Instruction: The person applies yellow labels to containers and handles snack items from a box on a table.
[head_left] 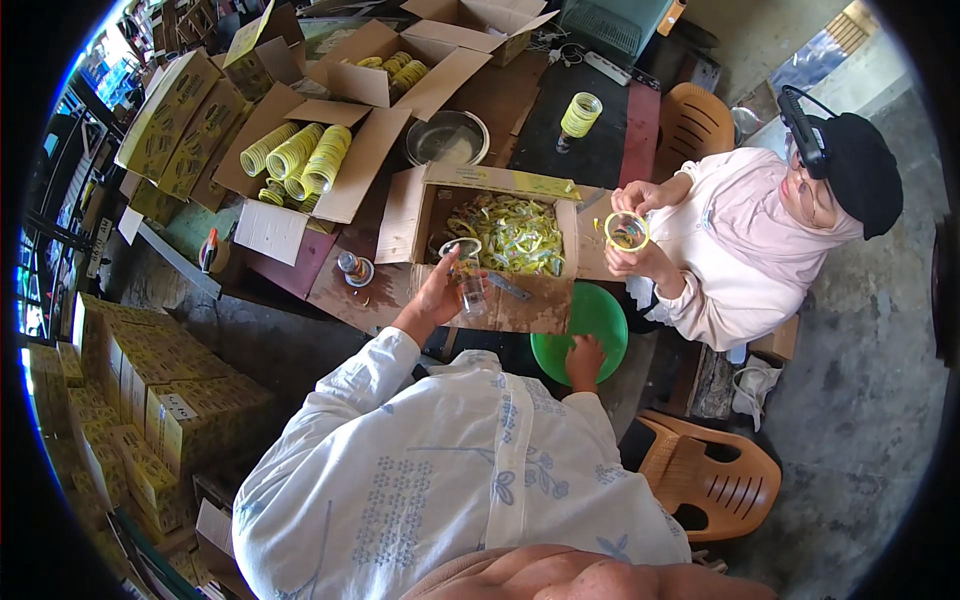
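Observation:
My left hand [436, 297] is closed around a clear plastic cup [470, 288], over the near flap of an open cardboard box. Inside that box lies a heap of yellow-green trimmings and shiny clear plastic [510, 232]. A dark blade-like tool [509, 286] rests on the flap next to the cup. My right hand [585, 358] reaches over the near side of a green basin [612, 335]; its fingers are too indistinct to tell what they hold, if anything. Across from me on the right, another person holds a yellow-rimmed clear cup [628, 231] in both hands.
Open cartons with stacks of yellow-rimmed cups [325, 160] stand at the far left. A metal bowl [447, 138], a small jar [355, 268] and a cup stack on a stand [580, 115] are on the table. Stacked yellow cartons [140, 370] fill the left; an orange chair [715, 480] stands at right.

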